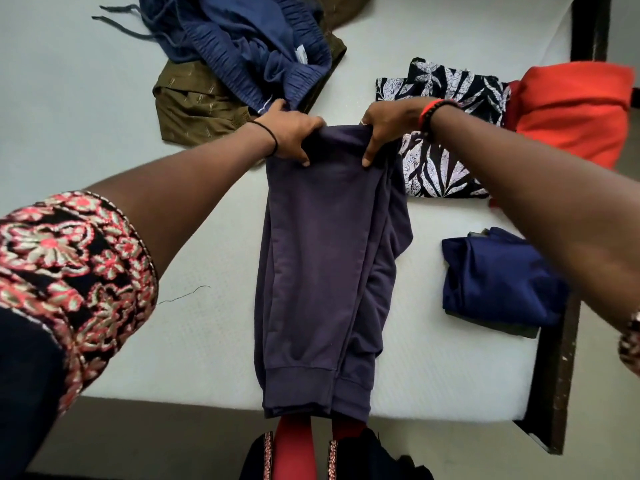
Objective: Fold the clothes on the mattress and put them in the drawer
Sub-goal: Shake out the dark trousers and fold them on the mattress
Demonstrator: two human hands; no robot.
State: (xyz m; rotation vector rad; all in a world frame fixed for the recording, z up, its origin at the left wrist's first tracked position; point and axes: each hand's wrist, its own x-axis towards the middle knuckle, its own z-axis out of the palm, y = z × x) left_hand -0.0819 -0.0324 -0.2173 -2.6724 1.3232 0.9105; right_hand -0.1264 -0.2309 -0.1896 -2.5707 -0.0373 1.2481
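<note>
I am gripping the far end of the joggers (318, 258) with both hands. My left hand (294, 136) is curling round the left corner of the waist and my right hand (384, 129) is pinching the right corner, thumbs on top. The joggers are lying on the mattress (138, 209) with their long axis running from my hands straight back toward me, legs stacked, ribbed cuffs hanging just over the near edge. Both hands are equally near the waist, so I am judging that the fold will bring that end toward the cuffs. The purple cloth is looking soft, matte and thick, and the white mattress is showing a fine quilted weave. I am seeing no drawer.
</note>
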